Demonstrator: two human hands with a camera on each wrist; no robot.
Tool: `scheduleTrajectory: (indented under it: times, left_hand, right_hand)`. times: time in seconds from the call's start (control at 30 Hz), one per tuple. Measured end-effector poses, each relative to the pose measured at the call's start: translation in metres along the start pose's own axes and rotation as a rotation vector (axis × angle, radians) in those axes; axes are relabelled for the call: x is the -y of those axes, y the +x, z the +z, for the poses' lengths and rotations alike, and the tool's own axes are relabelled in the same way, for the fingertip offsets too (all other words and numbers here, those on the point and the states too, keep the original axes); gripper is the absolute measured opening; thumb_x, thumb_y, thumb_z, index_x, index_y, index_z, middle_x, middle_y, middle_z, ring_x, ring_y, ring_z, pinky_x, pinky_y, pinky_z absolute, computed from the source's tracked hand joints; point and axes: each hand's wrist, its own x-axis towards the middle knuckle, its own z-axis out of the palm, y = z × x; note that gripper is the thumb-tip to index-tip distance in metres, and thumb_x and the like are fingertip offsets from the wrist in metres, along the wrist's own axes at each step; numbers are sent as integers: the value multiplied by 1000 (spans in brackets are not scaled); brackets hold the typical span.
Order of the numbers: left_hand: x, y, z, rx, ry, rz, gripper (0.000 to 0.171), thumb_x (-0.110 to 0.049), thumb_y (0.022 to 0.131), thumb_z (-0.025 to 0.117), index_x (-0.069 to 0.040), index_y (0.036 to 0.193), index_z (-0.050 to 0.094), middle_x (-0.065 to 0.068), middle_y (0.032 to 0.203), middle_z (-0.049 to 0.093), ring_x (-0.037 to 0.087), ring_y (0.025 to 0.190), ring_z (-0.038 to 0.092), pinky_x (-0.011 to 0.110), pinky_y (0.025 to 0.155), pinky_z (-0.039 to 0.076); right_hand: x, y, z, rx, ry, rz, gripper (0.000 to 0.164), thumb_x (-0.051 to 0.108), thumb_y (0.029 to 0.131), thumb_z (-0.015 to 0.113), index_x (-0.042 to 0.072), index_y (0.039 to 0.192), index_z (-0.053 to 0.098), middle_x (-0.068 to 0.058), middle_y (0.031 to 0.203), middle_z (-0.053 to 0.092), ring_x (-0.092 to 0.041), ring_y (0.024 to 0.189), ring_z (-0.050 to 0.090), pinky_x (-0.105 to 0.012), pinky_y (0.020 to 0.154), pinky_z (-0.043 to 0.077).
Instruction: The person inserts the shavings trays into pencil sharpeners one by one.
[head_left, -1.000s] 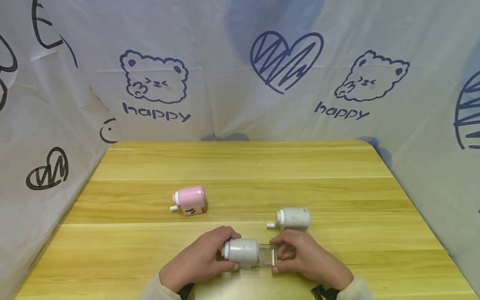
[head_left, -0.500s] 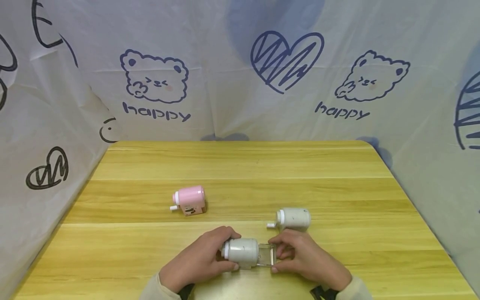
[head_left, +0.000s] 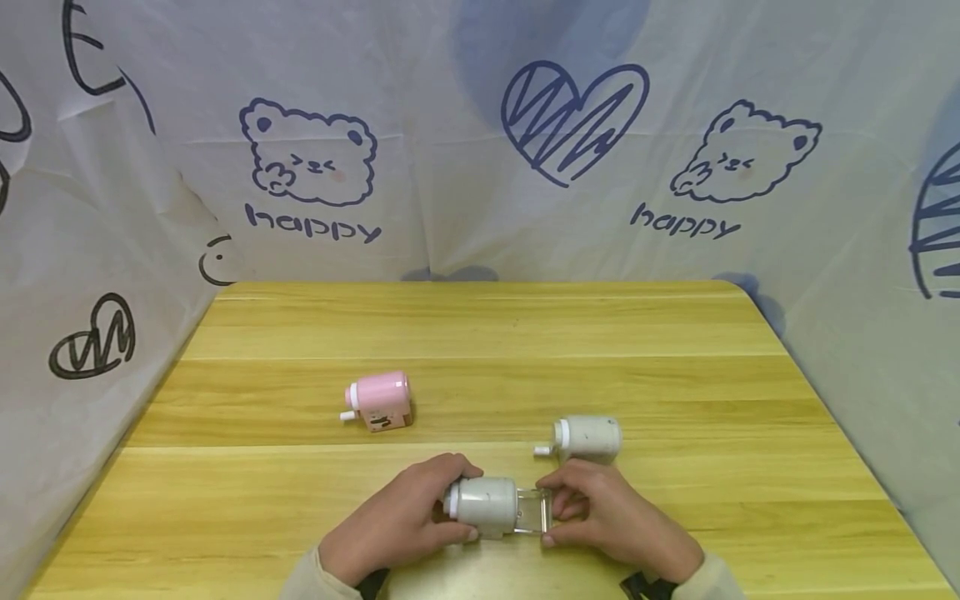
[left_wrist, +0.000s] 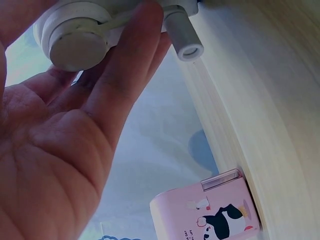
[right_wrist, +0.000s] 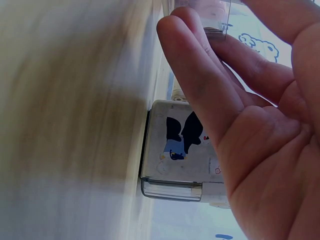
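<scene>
Near the front of the table, my left hand [head_left: 401,512] grips a pale grey crank pencil sharpener [head_left: 486,502], thumb on the near side and fingers on the far side. Its white crank handle [left_wrist: 184,37] shows in the left wrist view. A clear shavings drawer [head_left: 531,510] sticks out of the sharpener's right end. The thumb and index finger of my right hand [head_left: 618,517] pinch the drawer's outer end. Just beyond that hand stands a second pale grey pencil sharpener [head_left: 591,435], partly hidden by the fingers; the right wrist view shows its printed side.
Farther back on the left of the wooden table [head_left: 480,325] stands a pink pencil sharpener [head_left: 384,398], its crank to the left. A white printed cloth [head_left: 465,183] hangs behind the table and along both sides.
My right hand and the clear drawer have shifted very slightly left, towards the sharpener body. My left hand and the other sharpeners look the same.
</scene>
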Motion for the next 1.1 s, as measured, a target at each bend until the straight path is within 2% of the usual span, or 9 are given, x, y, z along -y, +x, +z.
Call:
scheduleTrajectory:
  times: [0.57, 1.1]
  left_hand:
    - [1, 1, 2, 14, -3, 11, 44, -31, 82, 73, -22, 119, 52, -10, 105, 56, 5, 86, 54, 24, 76, 47]
    - [-1, 1, 2, 9, 16, 5, 44, -32, 82, 74, -22, 118, 52, -11, 105, 56, 5, 85, 53, 24, 76, 47]
  right_hand:
    - [7, 1, 4, 76, 75, 90, 57, 38, 75, 78, 4, 116, 59, -3, 93, 61, -11, 85, 62, -27, 77, 52]
    - [7, 0, 3, 67, 44, 58, 55, 40, 77, 76, 7, 117, 59, -1, 93, 61, -10, 85, 61, -27, 76, 52]
